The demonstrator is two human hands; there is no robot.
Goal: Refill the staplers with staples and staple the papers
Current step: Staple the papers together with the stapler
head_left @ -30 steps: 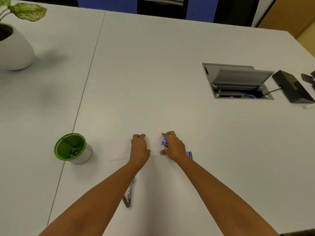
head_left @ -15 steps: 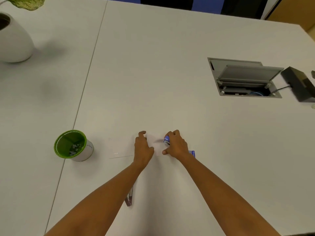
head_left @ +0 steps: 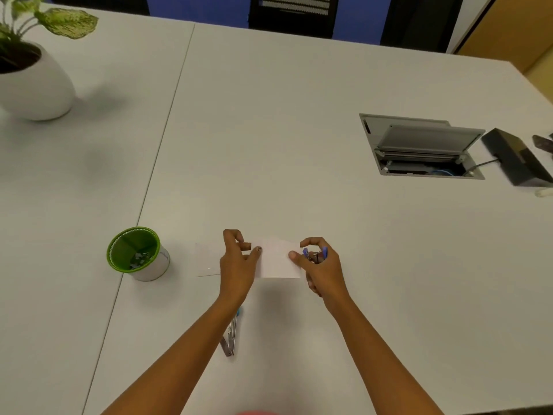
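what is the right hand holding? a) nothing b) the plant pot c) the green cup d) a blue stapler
d: the right hand is curled round a small blue stapler at the right edge of the paper, while the green cup stands apart on the table.

White tables (head_left: 299, 130) meet at a seam, an open cable hatch (head_left: 419, 148) set in one, a blue wall (head_left: 194, 7) beyond.

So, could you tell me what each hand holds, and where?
Left hand pinches the paper by its left edge; right hand grips the blue stapler, thumb on the paper's right edge.
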